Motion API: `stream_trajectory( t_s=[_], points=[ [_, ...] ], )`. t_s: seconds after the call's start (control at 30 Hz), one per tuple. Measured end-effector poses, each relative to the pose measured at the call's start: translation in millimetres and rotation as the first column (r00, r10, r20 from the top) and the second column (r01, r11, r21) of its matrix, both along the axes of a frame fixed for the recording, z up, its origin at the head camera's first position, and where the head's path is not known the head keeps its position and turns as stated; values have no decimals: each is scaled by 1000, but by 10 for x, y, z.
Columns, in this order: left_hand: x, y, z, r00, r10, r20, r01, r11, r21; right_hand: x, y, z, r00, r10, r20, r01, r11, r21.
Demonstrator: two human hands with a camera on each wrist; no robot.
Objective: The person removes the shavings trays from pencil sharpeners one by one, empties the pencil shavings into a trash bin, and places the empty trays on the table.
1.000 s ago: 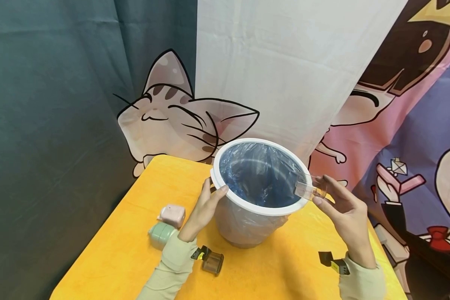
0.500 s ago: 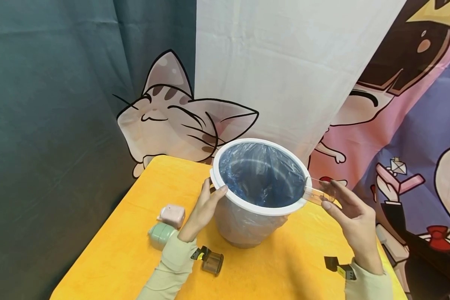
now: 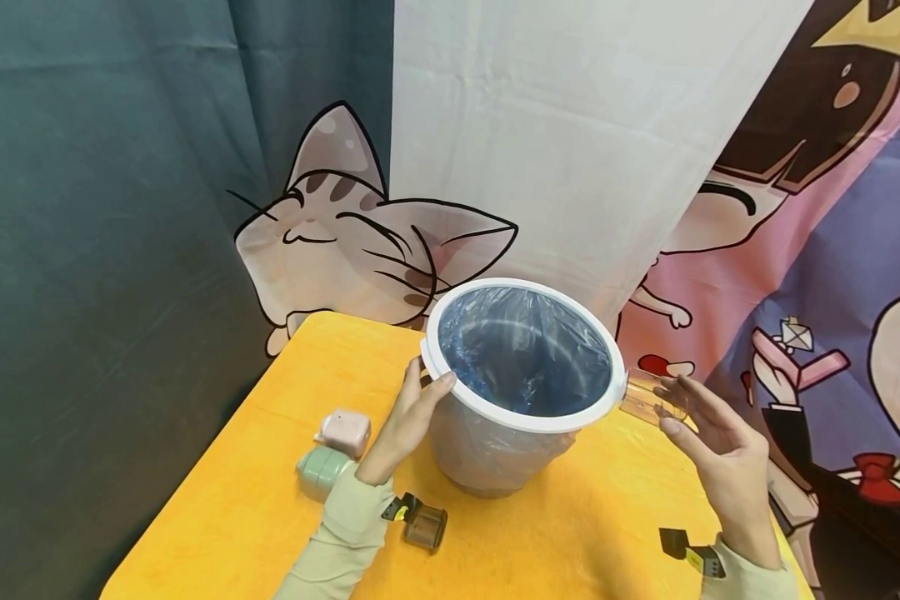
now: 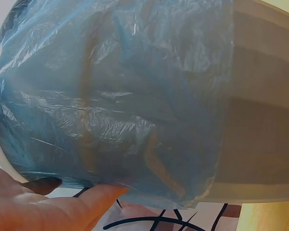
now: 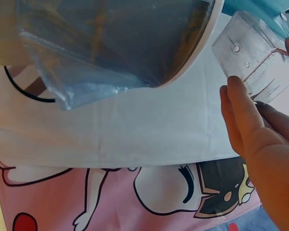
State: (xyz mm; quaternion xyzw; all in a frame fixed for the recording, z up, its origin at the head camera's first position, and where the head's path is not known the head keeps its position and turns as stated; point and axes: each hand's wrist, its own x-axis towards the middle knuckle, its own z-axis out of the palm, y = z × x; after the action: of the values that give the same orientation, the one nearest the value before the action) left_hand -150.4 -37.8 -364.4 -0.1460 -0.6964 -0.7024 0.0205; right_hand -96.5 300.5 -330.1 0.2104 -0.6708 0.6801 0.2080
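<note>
A white-rimmed trash bin (image 3: 495, 454) with a blue plastic liner (image 3: 528, 358) stands on the yellow table. My left hand (image 3: 411, 415) grips its left rim, thumb over the edge and fingers outside. In the left wrist view that hand (image 4: 53, 204) lies along the rim and liner. To the right of the bin, my right hand (image 3: 727, 450) pinches a clear plastic holder (image 3: 648, 400) between thumb and fingers, just outside the rim. In the right wrist view the holder (image 5: 255, 53) shows a flat see-through face with small round holes; its far end is out of frame.
By my left wrist lie a small pink container (image 3: 347, 432) and a green one (image 3: 321, 472), partly behind the sleeve. A brown see-through cup (image 3: 425, 528) sits near my left forearm. Printed curtains (image 3: 570, 142) hang behind the yellow table (image 3: 255, 500).
My right hand has moved right and slightly down, bringing the clear plastic holder from over the bin's opening to outside the rim. My left hand and the bin stay put.
</note>
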Motion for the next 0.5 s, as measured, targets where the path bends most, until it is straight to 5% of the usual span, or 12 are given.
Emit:
stream_trajectory(
  t_s=[0.5],
  points=[
    [-2, -6, -10, 1000, -5, 0, 5, 1000, 1, 66, 64, -146, 1000, 27, -12, -27, 1000, 10]
  ],
)
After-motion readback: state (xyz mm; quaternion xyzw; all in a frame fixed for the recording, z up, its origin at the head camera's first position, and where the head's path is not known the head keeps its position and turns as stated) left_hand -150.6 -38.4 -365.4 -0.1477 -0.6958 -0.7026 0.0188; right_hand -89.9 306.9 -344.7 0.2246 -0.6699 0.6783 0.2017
